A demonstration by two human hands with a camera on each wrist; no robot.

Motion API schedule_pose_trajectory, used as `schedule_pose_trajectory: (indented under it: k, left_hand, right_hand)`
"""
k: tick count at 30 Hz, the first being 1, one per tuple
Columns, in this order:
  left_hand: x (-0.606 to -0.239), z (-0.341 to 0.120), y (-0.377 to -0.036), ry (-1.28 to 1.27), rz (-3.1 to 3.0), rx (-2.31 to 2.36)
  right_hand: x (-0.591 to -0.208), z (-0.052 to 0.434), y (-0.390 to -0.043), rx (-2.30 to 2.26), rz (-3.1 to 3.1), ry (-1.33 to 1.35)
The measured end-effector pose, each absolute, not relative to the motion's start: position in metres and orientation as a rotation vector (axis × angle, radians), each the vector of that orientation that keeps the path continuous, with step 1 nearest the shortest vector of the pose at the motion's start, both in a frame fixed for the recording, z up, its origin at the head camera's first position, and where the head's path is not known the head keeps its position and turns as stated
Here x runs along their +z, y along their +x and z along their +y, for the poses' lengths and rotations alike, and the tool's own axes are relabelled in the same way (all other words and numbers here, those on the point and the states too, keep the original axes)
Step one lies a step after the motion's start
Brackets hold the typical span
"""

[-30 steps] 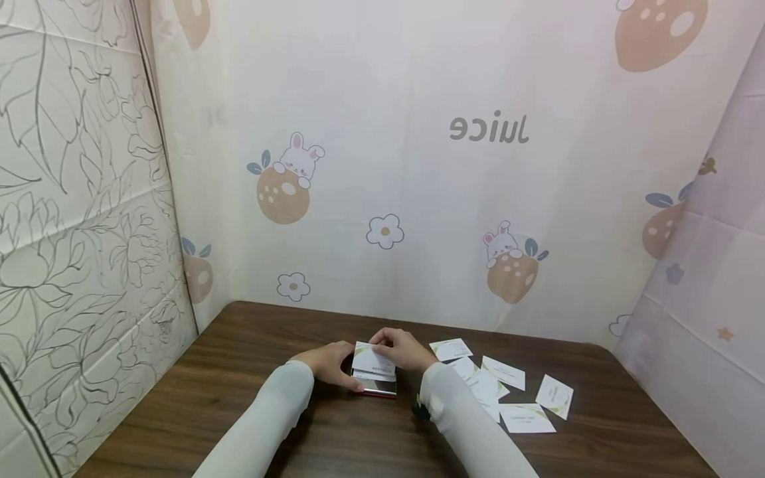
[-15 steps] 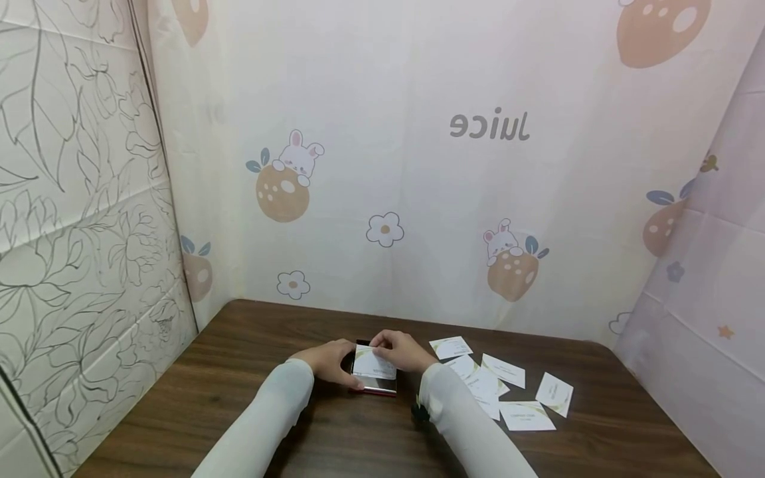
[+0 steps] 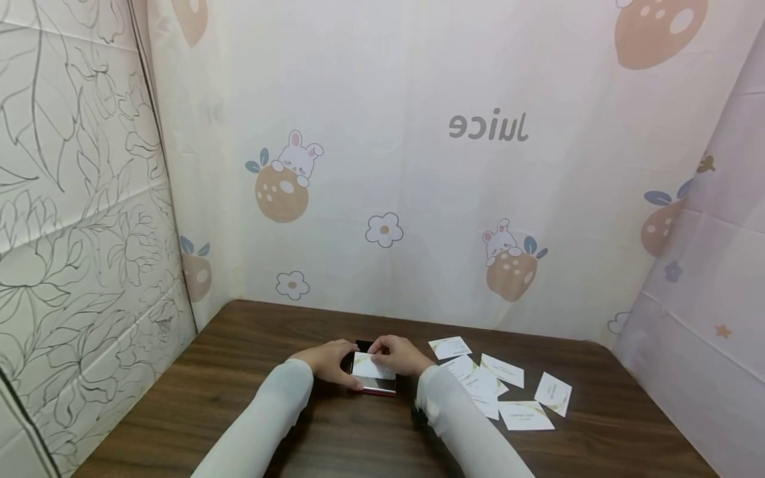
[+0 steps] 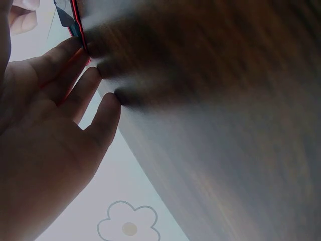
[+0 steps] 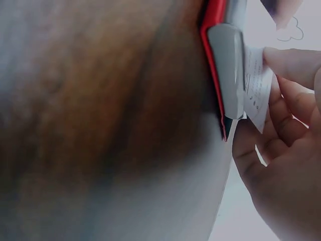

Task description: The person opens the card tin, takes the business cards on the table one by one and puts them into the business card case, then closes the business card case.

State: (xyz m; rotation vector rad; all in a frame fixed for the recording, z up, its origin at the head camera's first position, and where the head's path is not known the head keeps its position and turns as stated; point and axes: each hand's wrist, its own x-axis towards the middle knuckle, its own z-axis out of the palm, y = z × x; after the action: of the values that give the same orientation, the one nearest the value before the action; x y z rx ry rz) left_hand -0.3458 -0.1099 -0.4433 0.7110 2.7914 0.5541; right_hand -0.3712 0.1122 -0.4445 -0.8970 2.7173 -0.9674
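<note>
A red-edged metal card case (image 3: pixel 378 390) lies open on the dark wooden table (image 3: pixel 227 398), just in front of me. My left hand (image 3: pixel 331 362) holds the case by its left side, its fingers (image 4: pixel 83 95) lying along the red edge (image 4: pixel 76 20). My right hand (image 3: pixel 397 354) pinches a white business card (image 3: pixel 372 366) by its far edge and holds it low over the case. In the right wrist view the card (image 5: pixel 257 85) sits against the silver case (image 5: pixel 228 65), held by my fingertips (image 5: pixel 288 57).
Several more white business cards (image 3: pixel 502 388) lie scattered on the table to the right of my hands. Printed fabric walls (image 3: pixel 418 199) close in the table at the back, left and right. Bare wood stretches to the left and front.
The card in my right hand has come down from a raised tilt to lie lower and flatter on the case. My left hand has stayed on the case.
</note>
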Motion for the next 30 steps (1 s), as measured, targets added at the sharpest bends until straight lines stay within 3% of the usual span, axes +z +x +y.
schedule_pose_trajectory:
  k: [30]
  left_hand:
    - [-0.4387,-0.1102,-0.3407,0.726,2.778,0.596]
  right_hand:
    - [-0.4473,0.1141,-0.3647,-0.844,2.630,-0.953]
